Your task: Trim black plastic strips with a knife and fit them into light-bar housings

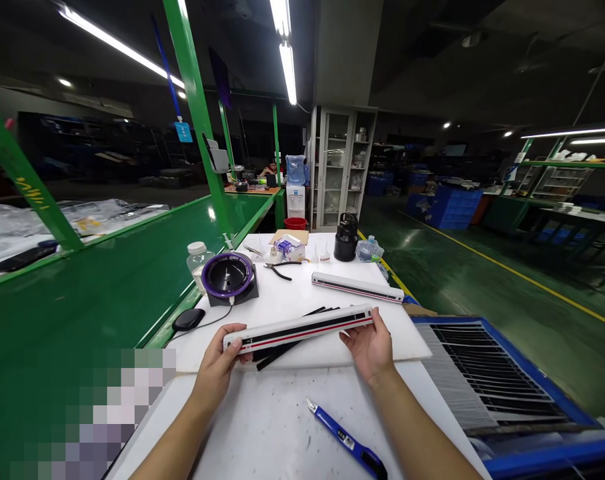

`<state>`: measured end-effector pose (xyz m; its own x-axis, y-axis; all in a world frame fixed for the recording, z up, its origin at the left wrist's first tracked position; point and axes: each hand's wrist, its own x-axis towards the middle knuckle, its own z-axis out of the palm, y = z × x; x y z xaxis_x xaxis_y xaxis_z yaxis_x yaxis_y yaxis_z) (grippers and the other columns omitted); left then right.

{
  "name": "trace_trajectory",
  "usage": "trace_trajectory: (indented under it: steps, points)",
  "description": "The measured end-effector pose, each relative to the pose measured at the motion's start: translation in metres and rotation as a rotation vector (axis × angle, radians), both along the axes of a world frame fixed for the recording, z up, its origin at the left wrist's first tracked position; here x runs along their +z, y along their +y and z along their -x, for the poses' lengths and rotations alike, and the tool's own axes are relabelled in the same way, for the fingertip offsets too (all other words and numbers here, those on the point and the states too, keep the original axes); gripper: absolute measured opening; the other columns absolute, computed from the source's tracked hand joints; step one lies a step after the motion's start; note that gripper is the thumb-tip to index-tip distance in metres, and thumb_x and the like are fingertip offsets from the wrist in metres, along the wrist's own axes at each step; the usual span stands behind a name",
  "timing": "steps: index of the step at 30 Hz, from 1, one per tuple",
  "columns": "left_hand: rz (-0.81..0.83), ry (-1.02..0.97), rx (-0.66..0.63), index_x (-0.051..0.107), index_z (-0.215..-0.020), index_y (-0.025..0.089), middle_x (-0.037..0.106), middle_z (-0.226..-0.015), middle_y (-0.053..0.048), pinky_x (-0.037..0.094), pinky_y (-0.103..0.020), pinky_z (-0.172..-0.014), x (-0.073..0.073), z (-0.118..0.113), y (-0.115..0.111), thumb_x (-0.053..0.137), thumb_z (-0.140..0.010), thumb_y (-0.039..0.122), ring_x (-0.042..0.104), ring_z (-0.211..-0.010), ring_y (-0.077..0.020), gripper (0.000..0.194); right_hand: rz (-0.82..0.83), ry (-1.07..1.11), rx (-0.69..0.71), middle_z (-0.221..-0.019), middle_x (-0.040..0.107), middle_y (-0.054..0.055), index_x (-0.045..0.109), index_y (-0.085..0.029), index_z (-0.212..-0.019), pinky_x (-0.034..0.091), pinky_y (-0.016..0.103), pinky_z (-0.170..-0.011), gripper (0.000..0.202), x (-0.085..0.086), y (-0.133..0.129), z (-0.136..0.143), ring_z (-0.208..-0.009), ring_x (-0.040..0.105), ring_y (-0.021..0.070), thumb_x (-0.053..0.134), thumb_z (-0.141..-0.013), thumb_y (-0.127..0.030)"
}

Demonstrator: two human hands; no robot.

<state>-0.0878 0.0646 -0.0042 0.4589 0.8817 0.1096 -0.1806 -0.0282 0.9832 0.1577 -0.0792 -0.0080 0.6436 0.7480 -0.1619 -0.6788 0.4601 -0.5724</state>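
Note:
A long white model train car [299, 328] with a black window band and a red stripe is held over the table, its right end a little higher. My left hand [222, 353] grips its left end, thumb on the near side. My right hand [371, 343] holds the right end between thumb and fingers. Black strips [269, 357] lie beneath it on a white foam sheet [202, 360]. A second white train car [357, 287] rests farther back on the foam. Near the front lies a blue utility knife [347, 437].
Behind are a round purple-rimmed device [228, 275], a black mouse-like object [188, 320], pliers [282, 269], a jar [198, 257], a small box [292, 248] and a black container [346, 238]. A blue crate [532, 373] holding black strips stands at the right.

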Motion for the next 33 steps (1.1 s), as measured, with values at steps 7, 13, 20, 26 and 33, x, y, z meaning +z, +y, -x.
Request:
trace_trajectory:
  steps: [7, 13, 20, 26, 33]
  points:
    - [-0.025, 0.0, 0.01, 0.051, -0.107, 0.019, 0.06, -0.073, -0.001, 0.044, -0.028, -0.061, 0.004, 0.0, -0.004, 0.07, -0.074, 0.053, 0.055, -0.063, -0.0165, 0.051, -0.001, -0.053, -0.035, -0.092, 0.069, 0.003, 0.066, -0.023, -0.1, 0.052, 0.03, -0.066, 0.039, -0.001, 0.001, 0.004, -0.082, 0.062, 0.0198, 0.08, -0.072, -0.046]
    - [-0.033, -0.005, 0.007, 0.053, -0.106, 0.019, 0.059, -0.074, -0.001, 0.046, -0.026, -0.059, 0.005, -0.001, -0.004, 0.071, -0.073, 0.052, 0.054, -0.065, -0.0163, 0.05, -0.002, -0.073, -0.046, -0.094, 0.069, 0.003, 0.067, -0.023, -0.101, 0.052, 0.028, -0.065, 0.042, -0.003, 0.001, 0.004, -0.082, 0.063, 0.019, 0.077, -0.073, -0.053]
    - [-0.127, 0.006, 0.048, 0.051, -0.111, 0.021, 0.06, -0.084, -0.002, 0.049, -0.03, -0.067, -0.006, 0.003, 0.001, 0.064, -0.08, 0.05, 0.056, -0.071, -0.0188, 0.045, 0.002, -0.109, 0.022, -0.092, 0.069, 0.003, 0.064, -0.024, -0.105, 0.052, 0.029, -0.066, 0.049, -0.003, 0.0, 0.007, -0.08, 0.064, 0.0208, 0.079, -0.071, -0.056]
    - [-0.843, 0.06, 0.333, 0.053, -0.11, 0.023, 0.051, -0.114, -0.008, 0.037, -0.042, -0.1, -0.002, 0.007, -0.012, 0.056, -0.087, 0.032, 0.049, -0.112, -0.0282, 0.025, 0.027, -0.118, 0.14, -0.091, 0.068, 0.007, 0.065, -0.019, -0.107, 0.052, 0.03, -0.066, 0.049, -0.005, 0.0, 0.015, -0.082, 0.065, 0.0225, 0.085, -0.069, -0.043]
    - [-1.023, 0.087, 0.153, 0.048, -0.118, 0.025, 0.048, -0.112, -0.01, 0.041, -0.045, -0.092, -0.006, 0.007, -0.019, 0.049, -0.09, 0.018, 0.05, -0.105, -0.0275, 0.029, 0.055, -0.021, 0.047, -0.085, 0.066, 0.003, 0.064, -0.014, -0.097, 0.053, 0.024, -0.064, 0.021, -0.013, 0.004, 0.003, -0.074, 0.063, 0.0142, 0.074, -0.085, -0.028]
